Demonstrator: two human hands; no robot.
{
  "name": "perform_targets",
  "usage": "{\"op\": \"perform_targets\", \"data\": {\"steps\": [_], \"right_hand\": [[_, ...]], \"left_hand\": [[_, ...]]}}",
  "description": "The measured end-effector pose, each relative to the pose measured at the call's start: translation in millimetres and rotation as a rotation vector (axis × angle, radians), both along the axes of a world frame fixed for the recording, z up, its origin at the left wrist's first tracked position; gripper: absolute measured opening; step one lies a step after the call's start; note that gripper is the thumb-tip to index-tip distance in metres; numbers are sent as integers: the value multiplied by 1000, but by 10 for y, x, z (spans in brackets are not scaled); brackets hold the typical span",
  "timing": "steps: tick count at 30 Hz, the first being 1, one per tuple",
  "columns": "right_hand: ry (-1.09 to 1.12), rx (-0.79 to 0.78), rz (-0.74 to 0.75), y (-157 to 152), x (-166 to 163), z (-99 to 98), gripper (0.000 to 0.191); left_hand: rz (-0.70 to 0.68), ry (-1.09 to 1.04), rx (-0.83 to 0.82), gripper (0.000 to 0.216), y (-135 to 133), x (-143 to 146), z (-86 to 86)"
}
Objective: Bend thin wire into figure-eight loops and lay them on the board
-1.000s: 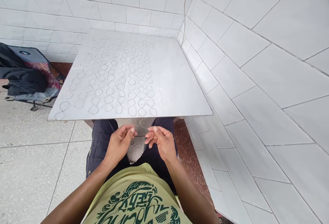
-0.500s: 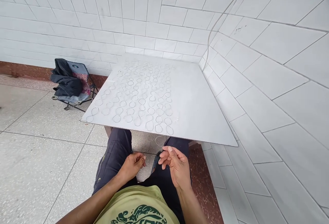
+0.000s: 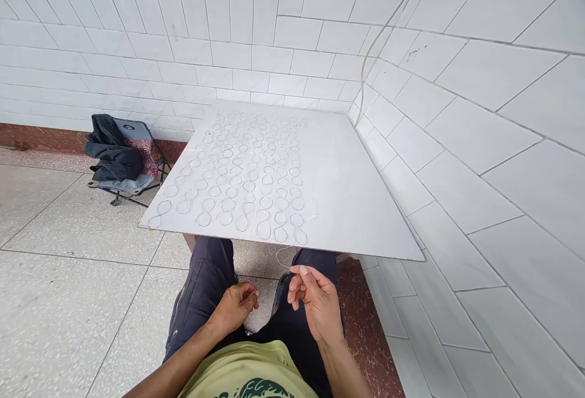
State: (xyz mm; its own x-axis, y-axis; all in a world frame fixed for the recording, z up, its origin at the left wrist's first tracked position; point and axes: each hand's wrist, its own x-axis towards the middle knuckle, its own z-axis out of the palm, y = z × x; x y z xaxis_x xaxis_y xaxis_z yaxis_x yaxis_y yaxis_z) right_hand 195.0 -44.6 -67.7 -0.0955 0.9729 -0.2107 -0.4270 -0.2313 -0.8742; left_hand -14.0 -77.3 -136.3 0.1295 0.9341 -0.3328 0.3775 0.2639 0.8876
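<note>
Along the back and right sides of a broad, flat, white-topped bench (image 3: pixel 356 191): glossy white tiled walls (image 3: pixel 484 111) with thin grey joints. Below the bench and out to its left, pale speckled floor (image 3: pixel 68 300). Across the bench's left and middle, close rows of thin figure-eight wire-like loops (image 3: pixel 281 225), the nearest lying right by the near edge. Partly under that edge, legs in dark blue trousers (image 3: pixel 208 270). Beyond the bench's left side, a small grey folding chair with a red-patterned panel (image 3: pixel 121 187), heaped with crumpled black cloth (image 3: pixel 114 157).

In front of the bench's near edge, left hand (image 3: pixel 240 302): fingers curled inward, thumb close to the index finger; impossible to tell whether closed on anything. To its right, also in front of the bench, right hand (image 3: pixel 315 297): thumb and index finger pinching a thin pale wire-like strand (image 3: pixel 277 256), other fingers loosely bent. Strand bowed from that pinch up toward the bench's near edge; unclear whether touching.

Likely troubles: dropping the strand through a slight roll of so small a pinch, and losing sight of it, pale on pale floor. Snagging its far end on the bench's edge through too low a lift, kinking the curve. Sweeping the nearest loops out of line, if brushed by strand or knuckles. Jolting several rows at once with a knee-knock from beneath the bench.
</note>
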Motion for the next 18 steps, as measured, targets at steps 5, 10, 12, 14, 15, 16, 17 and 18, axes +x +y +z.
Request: {"op": "perform_targets", "data": {"steps": [5, 10, 12, 14, 15, 16, 17, 18], "right_hand": [[-19, 19, -9, 44, 37, 51, 33], [-49, 27, -30, 126, 115, 158, 33], [-61, 44, -49, 175, 166, 197, 32], [-74, 60, -69, 232, 226, 236, 31], [-83, 64, -79, 264, 259, 257, 31], [-92, 67, -88, 298, 292, 280, 31], [-100, 73, -96, 335, 327, 305, 31], [-109, 80, -103, 374, 362, 332, 31]], "left_hand": [[1, 57, 37, 38, 24, -64, 53], [24, 154, 92, 32, 83, -223, 126], [44, 207, 124, 31, 119, -320, 154], [69, 265, 156, 29, 156, -428, 179], [82, 297, 172, 27, 173, -484, 188], [96, 330, 186, 25, 189, -538, 193], [111, 364, 200, 24, 203, -591, 193], [124, 396, 214, 23, 216, -641, 187]]}}
